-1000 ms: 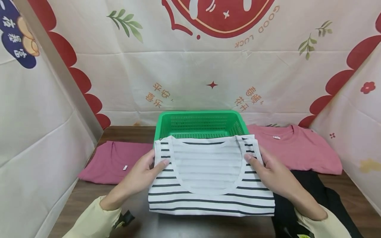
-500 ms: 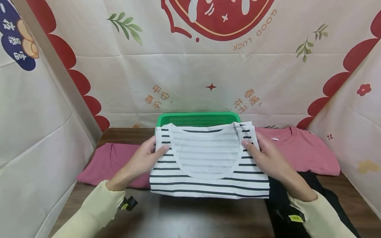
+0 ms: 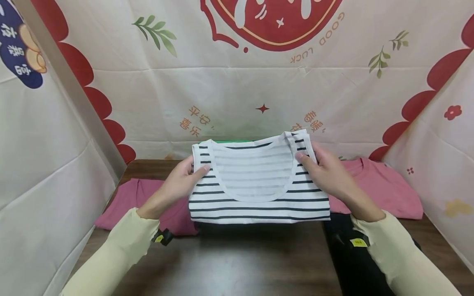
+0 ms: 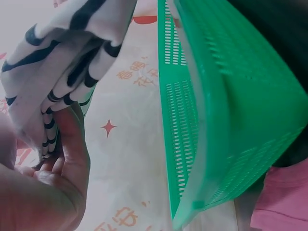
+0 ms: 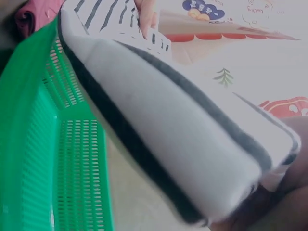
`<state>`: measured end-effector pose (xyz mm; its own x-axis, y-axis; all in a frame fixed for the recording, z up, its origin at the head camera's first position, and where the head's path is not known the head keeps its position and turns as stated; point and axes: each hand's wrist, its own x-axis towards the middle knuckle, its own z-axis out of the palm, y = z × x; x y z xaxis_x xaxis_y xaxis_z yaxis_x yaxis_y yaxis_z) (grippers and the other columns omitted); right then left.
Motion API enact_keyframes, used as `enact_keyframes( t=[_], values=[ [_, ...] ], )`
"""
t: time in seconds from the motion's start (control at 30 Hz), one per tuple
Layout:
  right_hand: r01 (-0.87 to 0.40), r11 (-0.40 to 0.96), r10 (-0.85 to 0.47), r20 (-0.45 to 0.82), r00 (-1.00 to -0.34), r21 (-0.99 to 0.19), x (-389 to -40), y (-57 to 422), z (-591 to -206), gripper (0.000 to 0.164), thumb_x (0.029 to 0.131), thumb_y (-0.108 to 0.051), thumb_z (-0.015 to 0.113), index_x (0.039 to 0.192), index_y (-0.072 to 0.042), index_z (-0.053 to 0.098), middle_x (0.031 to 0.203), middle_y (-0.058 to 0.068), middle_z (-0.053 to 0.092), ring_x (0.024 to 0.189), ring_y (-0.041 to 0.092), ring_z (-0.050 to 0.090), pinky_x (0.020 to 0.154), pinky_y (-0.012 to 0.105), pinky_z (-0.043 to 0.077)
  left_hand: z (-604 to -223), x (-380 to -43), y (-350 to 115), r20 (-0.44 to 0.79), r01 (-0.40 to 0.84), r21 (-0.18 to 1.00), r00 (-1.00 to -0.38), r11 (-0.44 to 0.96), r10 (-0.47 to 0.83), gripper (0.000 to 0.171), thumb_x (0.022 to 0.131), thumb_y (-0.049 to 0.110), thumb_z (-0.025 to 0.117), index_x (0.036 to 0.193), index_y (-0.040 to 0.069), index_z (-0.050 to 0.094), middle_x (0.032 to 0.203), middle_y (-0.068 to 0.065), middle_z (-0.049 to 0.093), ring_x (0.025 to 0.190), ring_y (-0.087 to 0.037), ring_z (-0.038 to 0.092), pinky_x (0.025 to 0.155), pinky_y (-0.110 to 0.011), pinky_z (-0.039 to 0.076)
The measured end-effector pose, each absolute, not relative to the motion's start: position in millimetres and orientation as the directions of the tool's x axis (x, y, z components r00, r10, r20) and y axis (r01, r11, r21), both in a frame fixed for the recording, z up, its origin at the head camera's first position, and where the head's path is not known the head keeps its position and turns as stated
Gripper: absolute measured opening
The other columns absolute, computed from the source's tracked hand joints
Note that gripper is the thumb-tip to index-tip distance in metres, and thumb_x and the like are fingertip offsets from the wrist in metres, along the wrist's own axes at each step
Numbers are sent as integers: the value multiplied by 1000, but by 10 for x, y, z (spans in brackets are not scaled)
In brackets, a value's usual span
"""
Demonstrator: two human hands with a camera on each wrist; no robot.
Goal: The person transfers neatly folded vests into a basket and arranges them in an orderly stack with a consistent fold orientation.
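Observation:
My left hand (image 3: pixel 181 181) and right hand (image 3: pixel 329 170) hold up a folded white top with black stripes (image 3: pixel 259 209), its wide scoop neck facing me. Each thumb lies on the front of a shoulder strap, with the fingers behind the cloth. In the head view the top hides nearly all of the green basket (image 3: pixel 233 141), leaving a thin strip of its rim in sight. The left wrist view shows the perforated basket (image 4: pixel 207 120) beside the raised cloth. From the right wrist, the folded edge of the striped top (image 5: pixel 159 120) hangs over the basket's side.
A folded dark-pink shirt (image 3: pixel 129 201) lies on the wooden table (image 3: pixel 229 263) at left. To the right is a lighter pink shirt (image 3: pixel 385 189), with a black garment (image 3: pixel 359 263) in front of it. Printed cloth walls (image 3: pixel 229 90) enclose the back and sides.
Both hands have raised the striped top and carried it forward, farther from me. It now covers most of the basket, whose inside was visible a second ago.

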<state>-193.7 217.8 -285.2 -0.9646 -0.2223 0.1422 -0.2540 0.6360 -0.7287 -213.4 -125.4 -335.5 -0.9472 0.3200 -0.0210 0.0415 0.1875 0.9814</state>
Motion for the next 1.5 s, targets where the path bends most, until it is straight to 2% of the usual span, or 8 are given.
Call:
enact_keyframes(
  t=[0.2,0.47,0.63,0.8,1.0,1.13,1.4,1.5],
  values=[
    [-256,629,-202,164,-966,-734,-2042,2139,-2735,54,97,-41,45,146,-21,32,100,16,65,74,20,66,57,35,56,-3293,-2225,-1244,-23,43,977,-954,211,299,46,97,30,51,140,21,39,113,-15,67,87,-24,69,68,-42,59],
    [-246,655,-182,166,-969,-714,-2248,2158,-2729,55,98,-43,43,146,-19,32,108,16,64,82,23,64,60,35,55,-3275,-2418,-1207,-47,37,953,-962,301,268,51,97,34,50,144,25,34,117,-9,65,92,-19,67,76,-40,57],
    [-235,687,-173,160,-972,-688,-2359,2185,-2791,55,97,-44,43,147,-22,32,108,16,63,84,24,62,62,36,53,-3298,-2514,-1190,-70,11,961,-957,276,283,51,97,31,50,145,24,33,119,-12,64,92,-21,68,75,-41,58],
    [-228,686,-181,142,-973,-690,-2454,2202,-2849,51,98,-41,42,143,-17,36,104,16,64,80,23,63,61,36,54,-3330,-2580,-1192,-94,-7,956,-955,294,283,52,98,32,49,145,24,32,118,-12,64,90,-21,68,73,-40,58],
    [-229,669,-227,100,-969,-707,-2556,2206,-2916,47,101,-33,40,141,-9,38,104,18,62,81,23,63,63,36,54,-3386,-2654,-1192,-106,-2,937,-954,349,279,52,97,33,50,146,26,32,118,-10,64,91,-20,67,76,-42,57],
    [-217,681,-238,69,-969,-699,-2602,2204,-2993,50,101,-30,40,147,-11,30,109,19,59,86,26,59,68,39,51,-3454,-2689,-1196,-117,-3,923,-954,385,274,51,98,32,49,146,24,32,117,-11,64,91,-20,67,79,-42,56],
    [-185,708,-259,-6,-966,-682,-2649,2213,-3170,54,102,-26,37,151,-12,20,138,22,46,107,31,49,87,50,42,-3595,-2719,-1189,-145,-19,898,-956,439,255,52,97,31,50,145,20,33,110,-11,66,86,-19,67,77,-41,55],
    [-190,712,-270,-15,-963,-676,-2663,2211,-3221,53,102,-22,37,151,-9,21,137,23,46,107,31,49,88,51,42,-3624,-2712,-1181,-152,-19,897,-951,441,268,52,97,29,50,145,18,34,110,-11,66,85,-19,68,77,-40,56]
  ],
)
